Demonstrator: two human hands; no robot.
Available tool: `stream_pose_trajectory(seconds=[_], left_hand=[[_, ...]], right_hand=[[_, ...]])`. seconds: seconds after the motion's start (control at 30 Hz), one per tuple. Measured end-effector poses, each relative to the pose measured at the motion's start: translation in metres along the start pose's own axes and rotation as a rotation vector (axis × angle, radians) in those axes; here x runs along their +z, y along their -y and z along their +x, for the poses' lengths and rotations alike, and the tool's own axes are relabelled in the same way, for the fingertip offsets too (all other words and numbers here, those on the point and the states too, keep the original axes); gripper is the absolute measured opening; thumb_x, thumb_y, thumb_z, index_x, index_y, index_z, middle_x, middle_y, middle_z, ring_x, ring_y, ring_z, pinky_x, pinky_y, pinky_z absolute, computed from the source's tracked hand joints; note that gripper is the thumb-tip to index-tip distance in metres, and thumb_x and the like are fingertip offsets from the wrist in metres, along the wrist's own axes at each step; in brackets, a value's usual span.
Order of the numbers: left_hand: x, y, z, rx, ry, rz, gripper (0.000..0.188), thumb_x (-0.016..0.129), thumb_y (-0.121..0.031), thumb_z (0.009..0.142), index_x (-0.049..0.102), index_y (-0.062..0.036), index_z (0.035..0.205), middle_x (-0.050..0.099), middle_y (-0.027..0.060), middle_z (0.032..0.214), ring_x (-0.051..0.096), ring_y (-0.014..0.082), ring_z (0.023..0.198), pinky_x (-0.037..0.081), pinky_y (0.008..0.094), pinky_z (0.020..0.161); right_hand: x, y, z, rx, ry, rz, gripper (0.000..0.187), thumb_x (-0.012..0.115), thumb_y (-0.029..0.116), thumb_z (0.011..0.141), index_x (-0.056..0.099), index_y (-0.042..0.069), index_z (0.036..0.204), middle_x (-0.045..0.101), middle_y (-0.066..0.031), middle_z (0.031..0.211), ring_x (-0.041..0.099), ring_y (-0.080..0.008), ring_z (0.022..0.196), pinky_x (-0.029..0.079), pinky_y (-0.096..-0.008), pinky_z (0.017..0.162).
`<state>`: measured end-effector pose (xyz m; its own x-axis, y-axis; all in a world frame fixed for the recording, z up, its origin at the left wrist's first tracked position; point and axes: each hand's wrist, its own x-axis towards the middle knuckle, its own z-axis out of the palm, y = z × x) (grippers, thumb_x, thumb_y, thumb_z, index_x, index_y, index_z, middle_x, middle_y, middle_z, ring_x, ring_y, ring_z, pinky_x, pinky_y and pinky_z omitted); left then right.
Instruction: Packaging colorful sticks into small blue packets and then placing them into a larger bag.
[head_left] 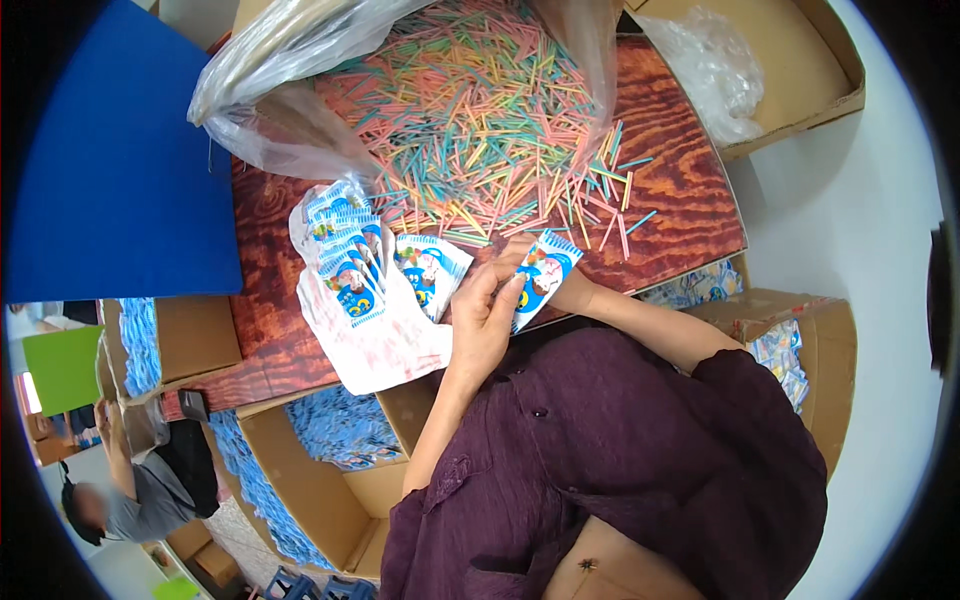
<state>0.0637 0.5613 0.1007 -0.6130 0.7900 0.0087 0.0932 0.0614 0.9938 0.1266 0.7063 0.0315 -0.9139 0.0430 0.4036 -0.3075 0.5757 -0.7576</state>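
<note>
Between the thumb and fingers of my left hand (485,315) is a small blue-and-white printed packet (545,277), tilted over the table edge. My right hand (572,292) is just behind that packet, its fingers curled and mostly hidden; what they hold, if anything, does not show. Left of my hands, a white plastic bag (375,360) with reddish smears lies on the table, with several similar packets (352,270) on it. Another packet (432,268) lies beside them, near my left hand. Thin pastel sticks (480,130) in pink, yellow, green and blue form a large pile beyond my hands.
Clear plastic sheeting (290,60) surrounds the pile on the red wood-grain table (690,180). Cardboard boxes of packets stand below left (345,425) and right (780,350). A blue panel (120,160) rises at left. Another person (150,495) is at far lower left.
</note>
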Motion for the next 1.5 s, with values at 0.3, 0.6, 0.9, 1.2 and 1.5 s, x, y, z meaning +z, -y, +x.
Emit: stream_pose_trajectory(seconds=[0.3,0.6,0.9,1.2,1.5], left_hand=[[-0.041,0.026,-0.022,-0.122,-0.408,-0.477,0.013,0.058,-0.004,0.093,0.062,-0.0001,0.104,0.064,0.0007,0.090,0.055,0.0043,0.077,0.043,0.0182,0.069],[-0.038,0.030,-0.040,-0.112,-0.390,-0.339,0.011,0.058,-0.004,0.092,0.062,0.0026,0.100,0.061,0.0019,0.094,0.052,0.0068,0.083,0.041,0.0201,0.075],[-0.032,0.028,-0.035,0.071,-0.259,0.031,0.011,0.056,0.001,0.091,0.063,0.0052,0.098,0.062,0.0074,0.099,0.055,0.0117,0.089,0.041,0.0231,0.080],[-0.019,0.025,-0.031,0.021,-0.380,-0.027,0.011,0.059,-0.001,0.089,0.065,0.0057,0.095,0.064,0.0096,0.095,0.057,0.0156,0.088,0.044,0.0264,0.080],[-0.020,0.036,-0.032,0.022,-0.465,-0.123,0.012,0.059,-0.002,0.090,0.064,0.0058,0.097,0.062,0.0088,0.097,0.055,0.0133,0.088,0.043,0.0246,0.079]], right_hand=[[-0.016,0.013,-0.007,0.300,-0.012,0.280,0.015,0.070,0.016,0.079,0.064,0.005,0.087,0.065,-0.0078,0.091,0.057,-0.0253,0.093,0.044,-0.0365,0.083],[-0.018,0.005,-0.010,0.045,0.052,0.053,0.012,0.063,0.014,0.087,0.065,0.006,0.096,0.064,-0.0043,0.085,0.058,-0.0245,0.093,0.045,-0.0366,0.085],[-0.051,0.059,0.055,0.488,-0.393,1.247,0.040,0.045,0.033,0.100,0.060,-0.003,0.097,0.065,-0.0129,0.081,0.063,-0.0219,0.083,0.049,-0.0330,0.076],[-0.028,0.079,0.066,0.617,-0.217,1.360,0.051,0.038,0.038,0.101,0.054,-0.008,0.113,0.064,-0.0241,0.108,0.062,-0.0286,0.107,0.047,-0.0398,0.096],[-0.032,0.079,0.067,0.578,-0.243,1.363,0.052,0.037,0.039,0.101,0.054,-0.008,0.115,0.062,-0.0246,0.114,0.059,-0.0293,0.113,0.044,-0.0418,0.100]])
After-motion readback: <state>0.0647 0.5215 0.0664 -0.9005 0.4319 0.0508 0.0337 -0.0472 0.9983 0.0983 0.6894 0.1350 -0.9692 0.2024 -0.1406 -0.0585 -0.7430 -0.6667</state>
